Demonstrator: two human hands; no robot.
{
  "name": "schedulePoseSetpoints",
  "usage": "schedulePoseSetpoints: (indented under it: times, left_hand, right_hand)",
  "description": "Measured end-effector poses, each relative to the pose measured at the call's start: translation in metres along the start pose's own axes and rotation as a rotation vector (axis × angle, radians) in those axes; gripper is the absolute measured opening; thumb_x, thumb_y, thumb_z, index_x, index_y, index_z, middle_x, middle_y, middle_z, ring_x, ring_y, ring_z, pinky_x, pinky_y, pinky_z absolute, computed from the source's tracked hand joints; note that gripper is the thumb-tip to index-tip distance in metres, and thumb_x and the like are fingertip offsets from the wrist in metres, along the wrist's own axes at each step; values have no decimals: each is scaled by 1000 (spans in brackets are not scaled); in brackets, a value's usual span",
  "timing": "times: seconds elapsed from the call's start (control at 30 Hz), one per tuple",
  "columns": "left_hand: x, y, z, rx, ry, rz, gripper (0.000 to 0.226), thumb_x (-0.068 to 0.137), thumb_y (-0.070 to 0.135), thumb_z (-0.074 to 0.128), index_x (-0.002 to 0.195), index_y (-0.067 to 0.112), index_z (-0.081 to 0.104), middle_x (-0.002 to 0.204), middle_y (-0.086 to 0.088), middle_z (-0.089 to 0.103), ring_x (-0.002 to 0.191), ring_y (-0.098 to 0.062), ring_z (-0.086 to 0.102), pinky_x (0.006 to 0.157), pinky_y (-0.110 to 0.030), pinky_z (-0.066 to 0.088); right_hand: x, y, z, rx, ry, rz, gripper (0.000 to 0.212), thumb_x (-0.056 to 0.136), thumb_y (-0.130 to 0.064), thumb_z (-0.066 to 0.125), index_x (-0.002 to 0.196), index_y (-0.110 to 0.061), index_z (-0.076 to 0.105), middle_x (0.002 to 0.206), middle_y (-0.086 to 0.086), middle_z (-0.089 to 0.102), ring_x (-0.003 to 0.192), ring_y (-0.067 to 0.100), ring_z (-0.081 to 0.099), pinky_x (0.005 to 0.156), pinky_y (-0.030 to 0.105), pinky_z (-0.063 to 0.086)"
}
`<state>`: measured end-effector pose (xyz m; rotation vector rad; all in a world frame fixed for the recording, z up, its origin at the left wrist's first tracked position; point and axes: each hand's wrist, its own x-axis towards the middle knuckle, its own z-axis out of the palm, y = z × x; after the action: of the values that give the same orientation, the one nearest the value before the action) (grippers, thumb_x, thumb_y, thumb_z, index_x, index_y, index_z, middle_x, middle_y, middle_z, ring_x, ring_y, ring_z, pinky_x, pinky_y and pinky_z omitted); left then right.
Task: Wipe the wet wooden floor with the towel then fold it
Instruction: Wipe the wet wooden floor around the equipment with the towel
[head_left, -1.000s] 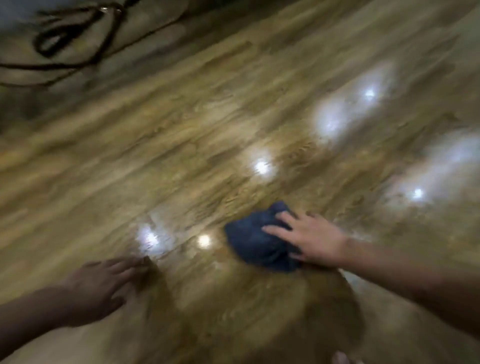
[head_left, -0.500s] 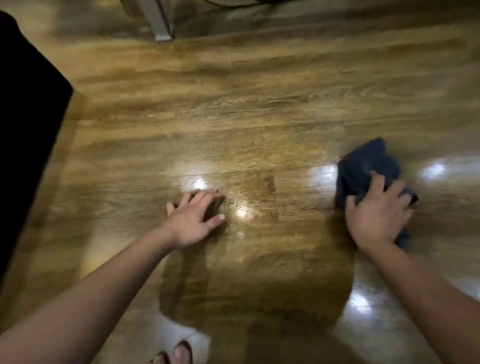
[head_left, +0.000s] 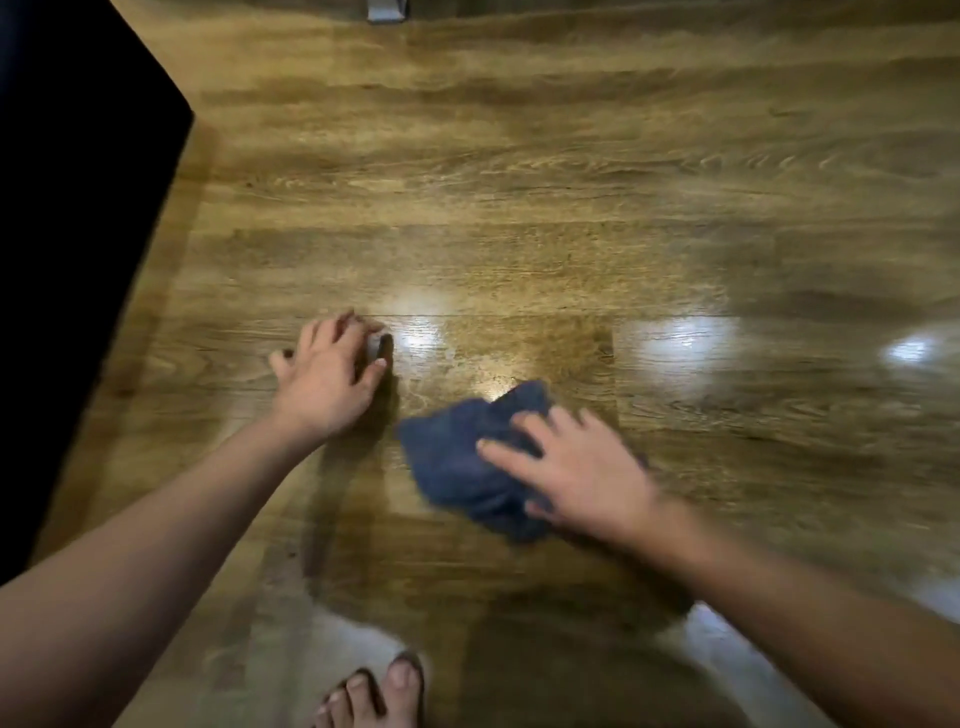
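- A dark blue towel (head_left: 470, 457) lies bunched on the wooden floor (head_left: 519, 171), near the centre of the view and a little to the right.
- The right hand (head_left: 576, 475) lies flat on top of the towel's right part, fingers (head_left: 506, 457) spread and pressing down rather than curled around the cloth; this looks like a wiping hold, pinning the cloth so it slides with the palm.
- The towel and this hand are blurred, which suggests a wiping stroke in progress.
- The left hand (head_left: 327, 382) rests on the bare floor to the left of the towel, apart from it, fingers open and splayed, holding nothing; it probably props up the leaning body.
- The floor shines with bright reflections beyond the hands, likely wet patches not yet wiped.
- The towel is not folded.
- Bare toes (head_left: 371, 693) show at the near edge.
- A black shape (head_left: 78, 208) fills the left side.
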<state>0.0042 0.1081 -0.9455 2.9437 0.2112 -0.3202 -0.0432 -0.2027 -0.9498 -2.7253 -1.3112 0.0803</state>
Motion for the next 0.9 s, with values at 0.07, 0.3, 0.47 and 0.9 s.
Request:
schedulePoseSetpoints:
  times: [0.07,0.3,0.47,0.9]
  left_hand:
    - [-4,-23,5,-6,-10,-145,52,92,58,48,140,44,34,162,4,16,150,-21,8,105,-69,19]
    - [-6,-39,14,32,47,-187,61,85,75,36,138,46,37,152,-2,30,137,-30,26,101,-64,27]
    - [22,-68,4,-96,174,-232,50,88,67,37,122,34,53,121,-6,47,119,-33,39,97,-59,28]
    - [43,-141,10,-132,397,-283,40,92,42,45,130,32,54,148,9,45,141,-18,32,107,-52,20]
  right_hand:
    - [12,75,-13,-20,13,329,73,83,-43,69,149,-33,39,130,15,49,109,39,54,85,49,52]
    - [58,172,-34,116,257,1306,60,88,-38,65,141,-26,40,142,22,36,124,49,42,100,59,40]
    - [102,-1,-2,107,247,867,77,73,-39,75,143,-30,46,128,18,48,108,40,49,89,52,44]
    - [213,32,11,92,136,-250,74,69,-45,78,137,-26,57,117,21,58,94,39,58,73,50,55]
